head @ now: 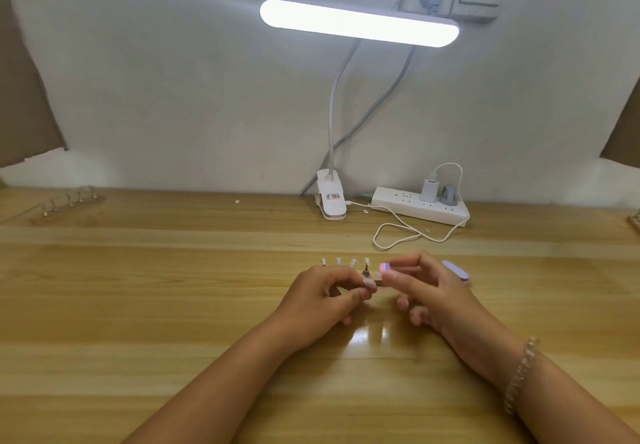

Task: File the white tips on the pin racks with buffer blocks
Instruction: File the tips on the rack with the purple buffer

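A wooden pin rack (pixel 377 282) lies across the middle of the table, mostly hidden behind my hands. Several white tips (pixel 353 263) stand on its pins in a row. My left hand (pixel 322 296) has its fingers curled and pinches the rack's near edge between thumb and forefinger. My right hand (pixel 424 289) pinches a small pink and white buffer block (pixel 385 267) against the rightmost tip, which the block hides.
A purple nail file (pixel 456 269) lies just right of my right hand. A second pin rack (pixel 67 204) sits at the far left. A clip lamp (pixel 330 201), power strip (pixel 420 205) and looped white cable (pixel 398 235) stand at the back.
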A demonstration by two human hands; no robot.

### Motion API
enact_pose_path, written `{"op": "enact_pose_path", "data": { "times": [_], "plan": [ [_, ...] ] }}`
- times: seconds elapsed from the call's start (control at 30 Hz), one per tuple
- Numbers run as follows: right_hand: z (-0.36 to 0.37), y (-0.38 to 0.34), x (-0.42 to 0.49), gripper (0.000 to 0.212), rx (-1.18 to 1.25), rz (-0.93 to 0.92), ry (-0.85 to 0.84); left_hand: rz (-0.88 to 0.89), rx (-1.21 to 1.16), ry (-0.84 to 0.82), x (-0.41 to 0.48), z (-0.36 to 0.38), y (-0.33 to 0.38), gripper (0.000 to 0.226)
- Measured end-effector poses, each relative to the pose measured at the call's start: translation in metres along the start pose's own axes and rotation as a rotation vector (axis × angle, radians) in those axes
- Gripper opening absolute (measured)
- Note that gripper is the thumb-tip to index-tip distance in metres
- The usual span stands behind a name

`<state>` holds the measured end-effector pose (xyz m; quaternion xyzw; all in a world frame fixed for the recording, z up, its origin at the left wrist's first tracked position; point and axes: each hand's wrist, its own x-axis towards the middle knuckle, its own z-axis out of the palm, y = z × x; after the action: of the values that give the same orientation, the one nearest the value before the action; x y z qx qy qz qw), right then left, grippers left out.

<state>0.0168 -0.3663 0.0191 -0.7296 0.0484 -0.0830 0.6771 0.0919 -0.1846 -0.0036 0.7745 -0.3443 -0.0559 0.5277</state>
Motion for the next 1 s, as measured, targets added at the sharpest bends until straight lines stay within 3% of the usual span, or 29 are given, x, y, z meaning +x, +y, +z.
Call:
{"op": "enact_pose_path", "data": {
  "times": [0.1, 0.23, 0.37, 0.5, 0.67, 0.8, 0.9, 1.0],
  "plan": [
    [0.001, -0.001, 0.001, 0.05, 0.079, -0.003, 0.073, -0.006, -0.011, 0.013, 0.0, 0.001, 0.001, 0.011],
    [0.007, 0.0, -0.01, 0.04, -0.193, -0.076, -0.019, 0.03, 0.094, -0.013, 0.0, 0.002, 0.001, 0.015],
    [0.01, 0.003, -0.012, 0.025, -0.284, -0.102, -0.056, 0.012, 0.15, -0.037, 0.0, 0.002, -0.002, 0.016],
    [0.014, 0.0, -0.009, 0.025, -0.302, -0.143, 0.053, 0.013, 0.159, -0.028, 0.0, 0.002, -0.002, 0.009],
    [0.015, 0.002, -0.014, 0.033, -0.4, -0.175, -0.018, 0.013, 0.172, -0.045, 0.0, 0.001, -0.001, 0.022],
    [0.019, 0.0, -0.007, 0.028, -0.349, -0.164, 0.062, 0.026, 0.181, -0.038, 0.0, 0.001, 0.0, 0.019],
    [0.015, 0.001, -0.01, 0.027, -0.33, -0.162, -0.001, 0.031, 0.18, -0.056, -0.001, 0.001, 0.001, 0.024],
    [0.012, 0.001, -0.014, 0.03, -0.318, -0.133, -0.053, 0.023, 0.189, -0.059, 0.0, 0.001, 0.0, 0.016]
  ]
}}
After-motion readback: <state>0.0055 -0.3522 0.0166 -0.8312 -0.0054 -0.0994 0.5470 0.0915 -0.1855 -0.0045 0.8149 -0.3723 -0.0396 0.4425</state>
